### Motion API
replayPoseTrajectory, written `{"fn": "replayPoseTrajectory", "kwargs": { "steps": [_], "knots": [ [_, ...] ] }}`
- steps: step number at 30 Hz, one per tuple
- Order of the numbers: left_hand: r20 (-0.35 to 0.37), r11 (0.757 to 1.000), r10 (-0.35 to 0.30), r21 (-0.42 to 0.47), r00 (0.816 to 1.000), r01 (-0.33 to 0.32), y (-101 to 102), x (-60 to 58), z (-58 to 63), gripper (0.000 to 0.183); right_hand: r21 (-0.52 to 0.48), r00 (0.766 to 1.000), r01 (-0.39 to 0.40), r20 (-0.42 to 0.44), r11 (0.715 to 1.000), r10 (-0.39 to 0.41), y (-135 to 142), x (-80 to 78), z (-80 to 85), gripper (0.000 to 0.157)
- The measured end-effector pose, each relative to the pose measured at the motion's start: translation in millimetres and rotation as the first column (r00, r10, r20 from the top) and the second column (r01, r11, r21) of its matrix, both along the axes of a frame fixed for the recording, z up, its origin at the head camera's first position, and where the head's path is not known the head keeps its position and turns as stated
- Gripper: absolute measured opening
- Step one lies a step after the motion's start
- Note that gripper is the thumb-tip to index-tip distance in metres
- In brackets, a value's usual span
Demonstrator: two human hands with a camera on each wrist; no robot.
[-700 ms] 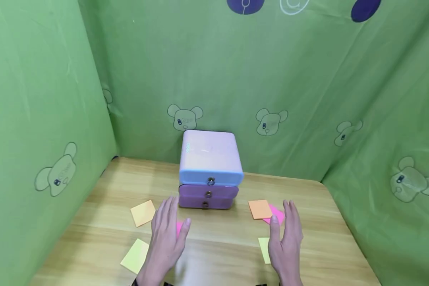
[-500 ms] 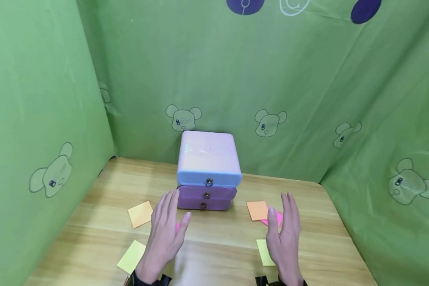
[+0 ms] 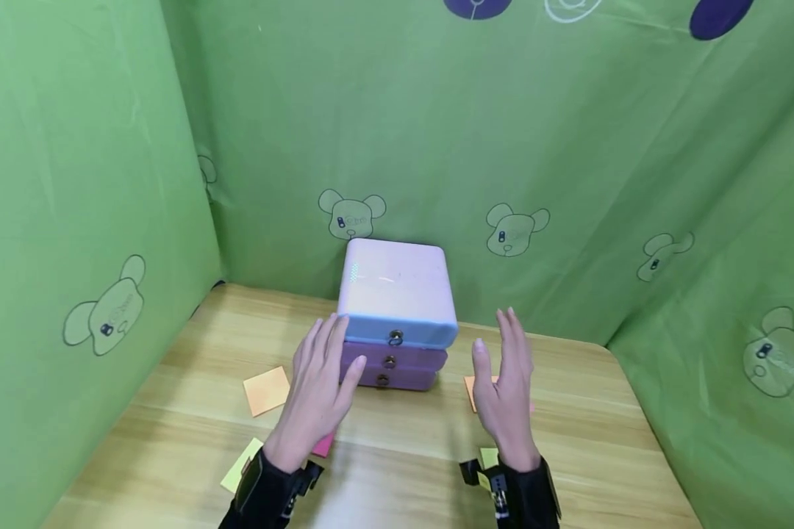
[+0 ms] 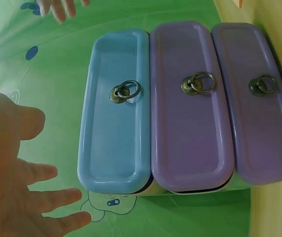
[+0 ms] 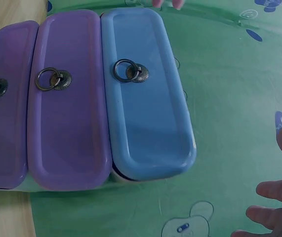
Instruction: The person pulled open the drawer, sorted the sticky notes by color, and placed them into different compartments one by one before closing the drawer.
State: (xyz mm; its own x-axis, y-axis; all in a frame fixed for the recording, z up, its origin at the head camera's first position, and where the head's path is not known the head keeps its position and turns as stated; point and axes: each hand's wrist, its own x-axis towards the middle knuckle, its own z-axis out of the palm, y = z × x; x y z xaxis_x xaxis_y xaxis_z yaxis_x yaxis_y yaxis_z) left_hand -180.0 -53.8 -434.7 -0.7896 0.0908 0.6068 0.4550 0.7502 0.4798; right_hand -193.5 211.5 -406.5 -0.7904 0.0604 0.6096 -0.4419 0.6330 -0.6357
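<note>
From the head camera we see the drawer box (image 3: pixel 397 283) standing on the bench (image 3: pixel 403 448), close to the green cloth (image 3: pixel 437 110). The left hand (image 3: pixel 314 382) overlaps the box's front left corner in this view; the right hand (image 3: pixel 506 393) is right of the box, apart from it. Both are empty, fingers extended and thumbs held away. Left of the box and nearer us lie an orange note (image 3: pixel 266 391) and a yellow-green note (image 3: pixel 240 466); a partly hidden pink note (image 3: pixel 324 444) is in front of the box.

From the left wrist camera we look at the box's front: a blue drawer front (image 4: pixel 113 123) on top, two purple drawer fronts (image 4: pixel 190 133) below, each with a ring pull. The left hand's fingers are spread, near the box.

From the right wrist camera we see the same fronts, the right hand holding nothing, apart from the box. The left hand's fingertips (image 5: pixel 178 3) show at the box's far side; we cannot tell whether they touch it.
</note>
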Motion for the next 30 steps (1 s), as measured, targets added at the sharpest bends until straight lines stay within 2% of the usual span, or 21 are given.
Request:
{"fn": "replayPoseTrajectory", "kwargs": {
  "steps": [4, 11, 19, 25, 30],
  "knots": [
    [0.006, 1.0, -0.004, -0.011, 1.0, 0.004, 0, -9.1, 4.4, 0.063, 0.026, 1.0, -0.027, 0.015, 0.999, 0.027, -8, -15.2, 3.7, 0.059],
    [-0.033, 1.0, -0.012, -0.025, 0.999, 0.011, -2, -22.8, 12.0, 0.061, 0.089, 0.999, -0.052, -0.003, 0.995, 0.052, -18, -35.4, 8.2, 0.06],
    [-0.029, 0.999, -0.017, -0.05, 0.999, 0.016, 0, -38.6, 16.7, 0.058, 0.196, 0.997, -0.072, 0.002, 0.978, 0.073, -34, -62.3, 1.6, 0.059],
    [-0.004, 0.997, -0.041, -0.071, 0.999, 0.04, 7, -48.9, 19.0, 0.058, 0.23, 0.995, -0.098, 0.033, 0.968, 0.093, -39, -71.6, -7.2, 0.058],
    [-0.002, 0.996, -0.063, -0.061, 0.998, 0.063, 12, -55.8, 18.9, 0.056, 0.236, 0.99, -0.138, 0.011, 0.962, 0.139, -41, -78.6, -10.8, 0.054]
  ]
}}
